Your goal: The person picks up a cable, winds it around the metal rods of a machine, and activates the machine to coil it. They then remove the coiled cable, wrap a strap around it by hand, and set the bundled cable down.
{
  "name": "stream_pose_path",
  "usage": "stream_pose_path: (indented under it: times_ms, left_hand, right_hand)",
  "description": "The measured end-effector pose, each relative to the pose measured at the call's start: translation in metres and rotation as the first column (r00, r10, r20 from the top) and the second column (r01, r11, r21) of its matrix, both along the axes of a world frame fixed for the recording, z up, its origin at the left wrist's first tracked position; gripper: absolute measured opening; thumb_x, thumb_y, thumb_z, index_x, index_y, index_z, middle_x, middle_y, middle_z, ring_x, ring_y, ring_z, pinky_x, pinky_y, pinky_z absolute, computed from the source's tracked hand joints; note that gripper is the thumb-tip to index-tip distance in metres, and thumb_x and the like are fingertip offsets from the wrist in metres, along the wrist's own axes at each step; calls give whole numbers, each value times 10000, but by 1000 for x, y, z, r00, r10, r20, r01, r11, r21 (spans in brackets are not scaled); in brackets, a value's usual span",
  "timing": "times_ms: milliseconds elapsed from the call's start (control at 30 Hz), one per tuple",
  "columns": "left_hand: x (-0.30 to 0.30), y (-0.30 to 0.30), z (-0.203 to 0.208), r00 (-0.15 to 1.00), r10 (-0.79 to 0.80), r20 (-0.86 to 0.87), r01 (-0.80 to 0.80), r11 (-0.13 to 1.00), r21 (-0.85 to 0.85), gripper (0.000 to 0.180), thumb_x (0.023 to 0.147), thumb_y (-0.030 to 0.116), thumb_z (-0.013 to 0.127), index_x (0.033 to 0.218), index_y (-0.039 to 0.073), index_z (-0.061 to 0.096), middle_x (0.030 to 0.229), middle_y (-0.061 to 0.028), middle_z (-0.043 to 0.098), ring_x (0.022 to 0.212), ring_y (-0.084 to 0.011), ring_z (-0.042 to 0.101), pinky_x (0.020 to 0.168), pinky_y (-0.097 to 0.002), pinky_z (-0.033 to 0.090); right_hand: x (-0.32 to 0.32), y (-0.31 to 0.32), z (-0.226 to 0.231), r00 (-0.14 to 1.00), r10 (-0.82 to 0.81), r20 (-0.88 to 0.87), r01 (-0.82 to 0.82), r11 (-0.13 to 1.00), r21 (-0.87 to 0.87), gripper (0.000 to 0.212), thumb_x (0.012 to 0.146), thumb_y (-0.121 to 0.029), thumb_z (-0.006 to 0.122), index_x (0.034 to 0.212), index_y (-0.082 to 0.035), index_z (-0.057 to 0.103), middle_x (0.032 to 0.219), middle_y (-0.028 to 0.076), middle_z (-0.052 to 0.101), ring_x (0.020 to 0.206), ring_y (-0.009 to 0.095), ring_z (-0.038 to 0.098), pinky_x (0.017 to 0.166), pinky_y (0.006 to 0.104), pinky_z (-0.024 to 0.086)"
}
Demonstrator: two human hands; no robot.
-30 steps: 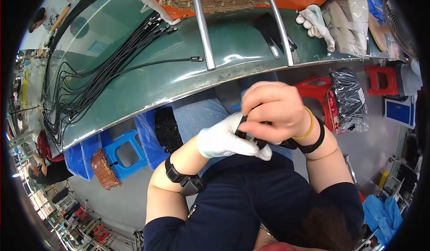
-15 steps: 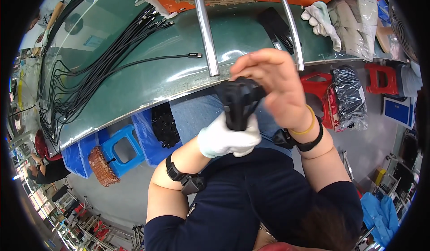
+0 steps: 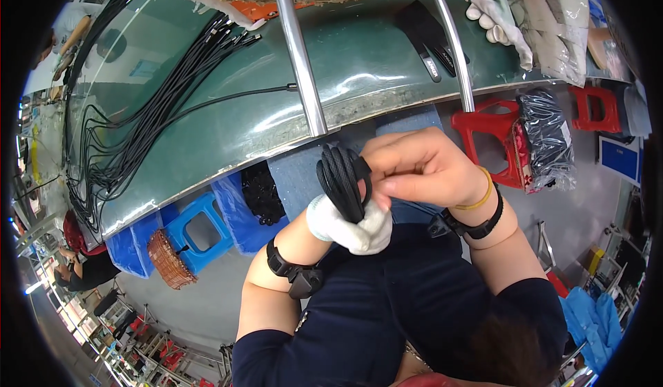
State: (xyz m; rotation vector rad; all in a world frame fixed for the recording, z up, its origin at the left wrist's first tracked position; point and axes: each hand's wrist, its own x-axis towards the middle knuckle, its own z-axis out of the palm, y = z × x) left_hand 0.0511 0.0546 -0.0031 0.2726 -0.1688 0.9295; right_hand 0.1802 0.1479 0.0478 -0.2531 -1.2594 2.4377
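Observation:
My left hand, in a white glove, is closed around a coiled black braided cable just off the table's front edge. The bundle's loops stick up out of the fist. A dark strap lies against the right side of the bundle. My bare right hand pinches at that strap, its thumb and fingertips together beside the coil; the exact grip is partly hidden. Ahead on the green table, a long bunch of black cables spreads on the left, with one cable end reaching toward the middle.
Two metal posts rise at the table edge. Black straps, a white glove and a plastic-wrapped package lie on the right. Below are a blue stool, a red stool and a blue bag with black items.
My right hand has come down from its raised, spread pose and now pinches at the cable bundle's strap. The left hand has turned the bundle, so its loops show, and shifted slightly left.

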Motion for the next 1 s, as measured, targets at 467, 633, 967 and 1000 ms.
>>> stream_pose_path:
  times_ms: [467,633,967,1000]
  left_hand:
    - [-23,-5,24,811,78,-580,-129,991,-47,190,721,44,687,641,16,517,554,-34,514,460,-111,478,433,-223,373]
    - [-29,0,45,168,283,-944,-225,944,243,178,728,111,702,816,-12,608,677,-44,606,578,-126,564,553,-248,461]
    - [-35,-3,26,-282,482,-830,230,873,429,236,683,231,712,749,41,587,665,-130,611,600,-289,613,550,-356,482]
    - [-34,-3,26,-281,482,-830,230,873,430,236,683,231,712,749,41,587,665,-130,611,600,-289,613,550,-356,482]
  right_hand:
    - [-8,12,-11,967,-241,-86,246,790,562,110,666,20,619,773,25,594,750,72,542,632,136,496,556,251,387]
    - [1,17,-7,971,-213,105,100,769,632,107,649,-33,617,689,4,525,770,71,548,610,187,501,578,277,387]
    - [2,10,16,968,-216,125,-98,131,987,193,525,-66,607,643,-66,454,664,70,444,542,251,455,536,332,368]
    - [2,8,17,964,-228,136,-118,90,989,204,512,-78,607,642,-74,449,643,65,423,533,241,450,526,333,358]
